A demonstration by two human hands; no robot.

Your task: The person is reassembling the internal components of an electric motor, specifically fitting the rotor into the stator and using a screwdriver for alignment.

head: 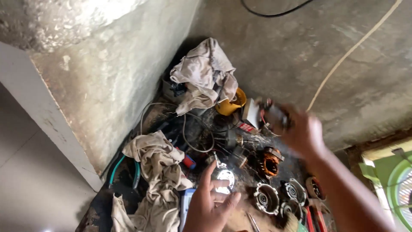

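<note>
Bare concrete floor (pixel 279 51) meets a stained wall (pixel 107 86) at a corner crowded with motor parts and rags.

Low in the middle, the left hand (pixel 210 206) holds a small round shiny metal part (pixel 224 179) up in front of the camera, as if to look at it closely. Its thumb and fingers curl around the part's edges and pinch it, with the palm turned toward the viewer.

Higher and to the right, the right hand (pixel 302 133) reaches over the pile with a boxy white and dark part (pixel 264 114). This hand is blurred; it seems closed around the part, but the exact finger position cannot be made out. Its forearm comes in from the lower right corner.

Below the hands, on the dirty floor, lie a copper-wound motor coil (pixel 270 163) and round metal housings (pixel 266 197). Crumpled grey rags (pixel 206 73) sit behind and to the left, next to a yellow container (pixel 231 105) and loose cables (pixel 189 129).
</note>
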